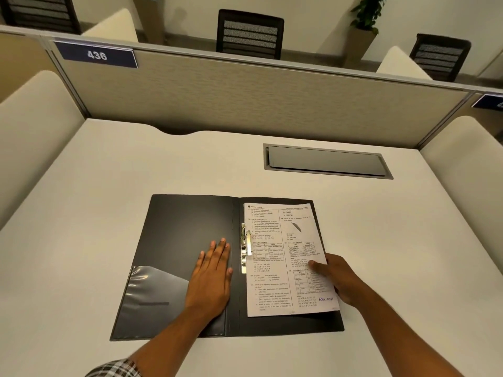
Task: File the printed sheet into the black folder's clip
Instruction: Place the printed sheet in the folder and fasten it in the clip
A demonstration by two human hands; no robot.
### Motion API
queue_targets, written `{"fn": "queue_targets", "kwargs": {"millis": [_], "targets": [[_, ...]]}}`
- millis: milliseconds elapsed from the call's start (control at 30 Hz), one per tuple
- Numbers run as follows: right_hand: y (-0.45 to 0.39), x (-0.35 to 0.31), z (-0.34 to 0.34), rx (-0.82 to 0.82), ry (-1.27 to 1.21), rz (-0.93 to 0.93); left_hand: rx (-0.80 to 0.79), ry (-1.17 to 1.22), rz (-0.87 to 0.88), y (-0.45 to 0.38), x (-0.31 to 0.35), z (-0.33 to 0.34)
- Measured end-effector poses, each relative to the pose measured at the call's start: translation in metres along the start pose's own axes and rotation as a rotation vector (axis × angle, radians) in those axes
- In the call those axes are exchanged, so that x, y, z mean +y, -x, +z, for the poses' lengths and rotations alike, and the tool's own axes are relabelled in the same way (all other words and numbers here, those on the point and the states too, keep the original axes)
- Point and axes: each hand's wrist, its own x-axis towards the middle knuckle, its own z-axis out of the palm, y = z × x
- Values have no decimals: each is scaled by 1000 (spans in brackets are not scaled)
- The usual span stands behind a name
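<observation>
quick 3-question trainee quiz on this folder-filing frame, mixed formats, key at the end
1. True or false: the black folder lies closed on the desk.
2. Which hand grips the printed sheet? A) left hand B) right hand C) neither
3. Fill in: the left hand rests flat on the folder's ____ cover, beside the metal clip.

Key: 1 false, it lies open; 2 B, thumb on top at the sheet's right edge; 3 left.
</observation>
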Motion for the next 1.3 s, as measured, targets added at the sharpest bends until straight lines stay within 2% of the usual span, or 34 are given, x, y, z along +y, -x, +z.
{"fn": "queue_targets", "kwargs": {"millis": [300, 733, 967, 1033, 1167, 1300], "targets": [[3, -3, 17, 204, 137, -39, 4, 8, -9, 0, 1, -1], [-3, -6, 17, 298, 549, -65, -16, -11, -31, -2, 1, -8], [-3, 2, 0, 342, 597, -159, 105, 96, -18, -5, 14, -26], [2, 6, -1, 403, 576, -177, 144, 139, -9, -12, 21, -33], [22, 24, 9, 501, 646, -388, 153, 174, 10, -46, 37, -43], [47, 57, 25, 408, 868, -659, 159, 136, 80, -92, 68, -52]]}}
